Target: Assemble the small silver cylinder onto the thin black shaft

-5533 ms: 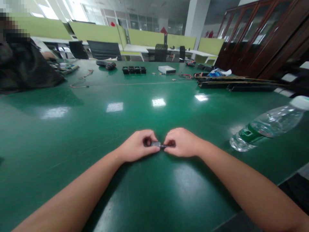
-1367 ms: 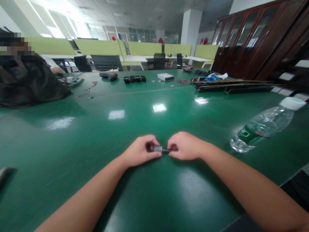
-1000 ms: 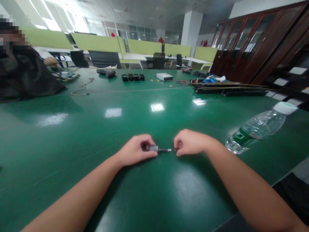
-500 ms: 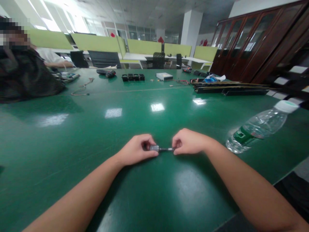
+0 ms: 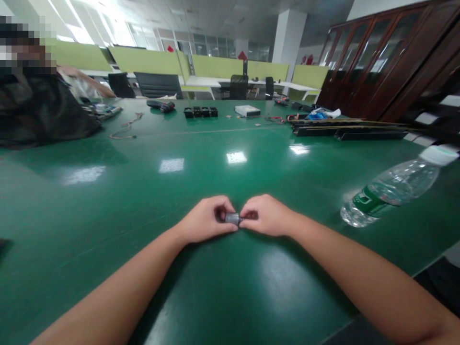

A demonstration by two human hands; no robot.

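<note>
At the near side of the green counter (image 5: 233, 282), in the head view, the two hands have just closed up on each other. Half a second ago a thin shaft with a bright tip showed between them, the right fingers out at its far end; now the right hand (image 5: 270, 215) has come in beside the left hand (image 5: 201, 219), and only a short dark stub of the shaft (image 5: 240, 219) is left in sight. The small grey cylinder (image 5: 232, 219) lies level, low over the counter, pinched between the left thumb and fingers, which stay narrow round it. The right fingers are narrow too, gathered just off the cylinder's end around the shaft; whether they also hold a small piece there is hidden.

For the work in hand, I judge that handling has shifted from the tip of the shaft to its base, with the left hand as the steady side. Whether a piece has been slid along or fitted cannot be told while the right fingers cover it.

The clear bottle (image 5: 370, 201) leans in the picture, well to the right of both hands; the black blocks (image 5: 201, 112) and white box (image 5: 247, 111) sit far across the counter.
</note>
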